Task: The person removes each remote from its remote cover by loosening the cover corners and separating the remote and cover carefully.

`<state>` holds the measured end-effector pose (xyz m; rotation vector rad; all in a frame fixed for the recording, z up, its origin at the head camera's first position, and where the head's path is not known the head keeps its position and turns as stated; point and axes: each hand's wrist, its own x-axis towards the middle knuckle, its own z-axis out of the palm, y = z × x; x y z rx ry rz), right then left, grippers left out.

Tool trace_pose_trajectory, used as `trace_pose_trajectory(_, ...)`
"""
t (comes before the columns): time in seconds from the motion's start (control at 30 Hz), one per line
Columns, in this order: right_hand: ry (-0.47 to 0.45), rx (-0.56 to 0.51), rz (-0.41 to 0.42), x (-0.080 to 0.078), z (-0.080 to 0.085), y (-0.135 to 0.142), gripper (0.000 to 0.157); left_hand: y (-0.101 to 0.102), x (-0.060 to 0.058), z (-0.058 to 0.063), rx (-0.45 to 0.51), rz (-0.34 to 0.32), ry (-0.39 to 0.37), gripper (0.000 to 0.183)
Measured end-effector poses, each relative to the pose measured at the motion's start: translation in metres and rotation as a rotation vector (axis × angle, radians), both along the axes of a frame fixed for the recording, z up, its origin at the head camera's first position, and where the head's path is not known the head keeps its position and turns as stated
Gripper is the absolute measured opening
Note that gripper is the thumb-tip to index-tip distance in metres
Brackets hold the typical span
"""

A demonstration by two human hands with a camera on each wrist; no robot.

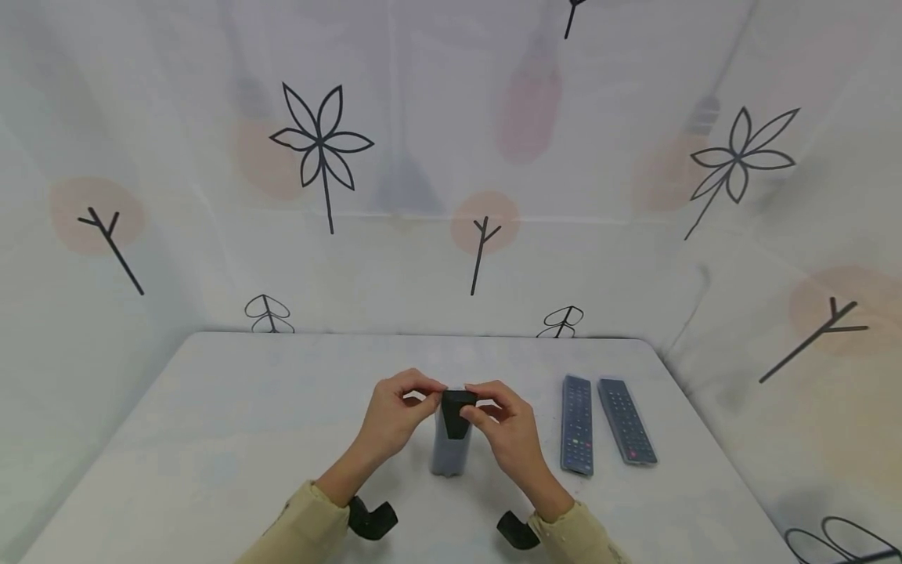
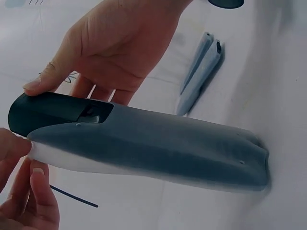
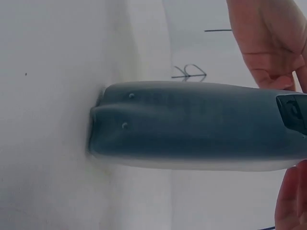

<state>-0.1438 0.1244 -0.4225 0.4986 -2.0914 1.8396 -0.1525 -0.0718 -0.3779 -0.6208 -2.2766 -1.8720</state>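
Note:
A black remote control (image 1: 458, 403) stands upright on its lower end between both hands, back side toward me. A translucent blue-grey protective sleeve (image 1: 449, 454) covers most of it; the black upper end shows bare in the left wrist view. With thumb and fingertips, my left hand (image 1: 398, 407) pinches the sleeve's upper edge on the left. My right hand (image 1: 509, 427) grips the remote's top from the right, thumb on the black back. Seen from the right wrist, the sleeve (image 3: 192, 124) has small bumps near its lower end.
Two more remotes in blue-grey sleeves lie on the white table (image 1: 282, 407) to the right: one nearly straight (image 1: 578, 427), the other slanted remote (image 1: 627, 423) beside it. Behind the table hangs a white patterned cloth (image 1: 423, 274). Black camera mounts sit at both wrists.

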Motion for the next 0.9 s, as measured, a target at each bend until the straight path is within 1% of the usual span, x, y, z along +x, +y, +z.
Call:
trace_pose_trajectory(0.1,0.001,-0.003,0.005,0.000,0.000,-0.001,0.027,-0.002,-0.008,-0.014,0.000,-0.006,-0.006,0.012)
trace_pose_trajectory(0.2,-0.003,0.007,0.006,0.002,0.001,-0.001,0.028,-0.005,-0.015,-0.029,0.004,-0.014,-0.014,0.016)
trace_pose_trajectory(0.27,-0.013,0.019,0.001,0.003,0.002,-0.001,0.029,-0.006,-0.016,-0.033,0.006,-0.025,-0.026,0.019)
trace_pose_trajectory(0.3,-0.017,0.029,-0.002,0.004,0.003,-0.002,0.029,-0.007,-0.016,-0.034,0.005,-0.029,-0.032,0.020)
trace_pose_trajectory(0.37,-0.027,0.051,-0.009,0.006,0.004,-0.002,0.031,-0.009,-0.015,-0.036,-0.019,-0.015,-0.040,0.021)
trace_pose_trajectory(0.5,-0.026,0.091,-0.017,0.010,0.005,-0.002,0.034,-0.011,-0.011,-0.039,-0.131,0.061,-0.024,0.019)
trace_pose_trajectory(0.53,-0.030,0.098,-0.020,0.013,0.010,-0.003,0.034,-0.011,-0.010,-0.039,-0.159,0.078,-0.020,0.020)
trace_pose_trajectory(0.6,-0.019,0.111,-0.024,0.015,0.009,-0.003,0.035,-0.011,-0.008,-0.039,-0.201,0.094,-0.016,0.021)
trace_pose_trajectory(0.67,-0.014,0.129,-0.040,0.018,0.010,-0.003,0.036,-0.011,-0.007,-0.040,-0.219,0.086,-0.019,0.023)
trace_pose_trajectory(0.73,-0.025,0.140,-0.055,0.020,0.011,-0.003,0.038,-0.012,-0.006,-0.041,-0.215,0.074,-0.028,0.024)
trace_pose_trajectory(0.77,-0.026,0.144,-0.059,0.019,0.007,-0.002,0.039,-0.012,-0.007,-0.041,-0.211,0.068,-0.033,0.024)
trace_pose_trajectory(0.9,-0.081,0.129,-0.058,0.021,0.009,-0.001,0.046,-0.012,-0.007,-0.040,-0.178,0.042,-0.066,0.021)
